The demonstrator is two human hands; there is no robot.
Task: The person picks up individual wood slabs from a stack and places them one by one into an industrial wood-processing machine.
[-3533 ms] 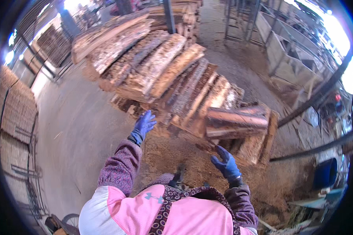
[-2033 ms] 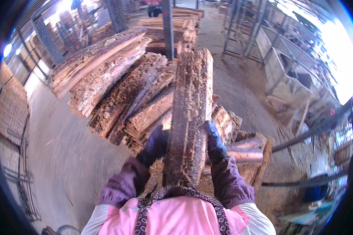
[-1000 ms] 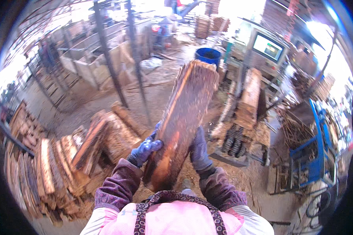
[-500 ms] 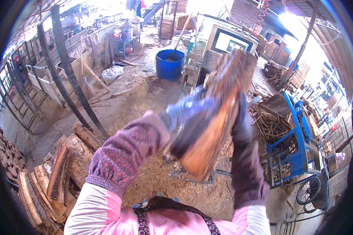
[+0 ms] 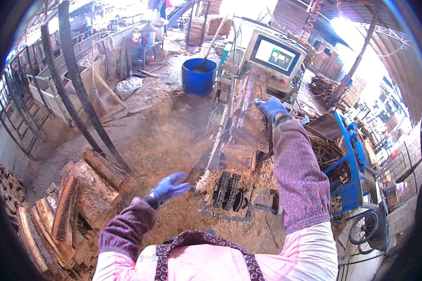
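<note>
A bark-covered piece of timber (image 5: 248, 107) lies lengthwise on the feed bed of a machine, its sawn end toward me. My right hand (image 5: 272, 110), in a blue glove, rests on the timber's right edge with the fingers stretched out, not wrapped round it. To the left of the machine my left hand (image 5: 169, 187), gloved the same way, hangs in the air, fingers apart and nothing in them. Dark feed chains (image 5: 226, 191) show at the near end of the bed, among sawdust. Beyond the timber stands the control panel (image 5: 275, 57) with its lit screen.
Split logs (image 5: 75, 206) are piled at my left. A blue drum (image 5: 198, 79) with a long handle in it stands ahead. On the right is a blue-framed cart (image 5: 356, 168) holding wood scraps. Dark slanted posts (image 5: 86, 89) rise at the left.
The timber, held up between both hands before, now lies on the machine bed. My left hand has let go and drawn back to the left; my right stays on the timber.
</note>
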